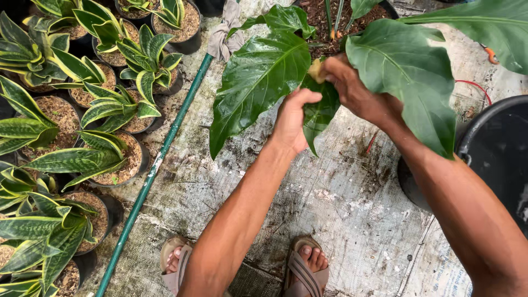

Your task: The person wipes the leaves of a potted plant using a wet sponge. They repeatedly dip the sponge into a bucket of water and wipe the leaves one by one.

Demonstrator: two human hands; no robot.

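Our left hand [292, 118] closes around the lower part of a dark green leaf [320, 113] of the big potted plant, while our right hand [352, 88] pinches a small yellowish sponge [315, 70] against that leaf's top, beside a broad glossy leaf [258, 80] above the concrete floor [330, 209].

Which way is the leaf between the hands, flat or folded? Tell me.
Folded. The left hand pinches the small dark leaf from below, the right hand presses a yellowish pad on it.
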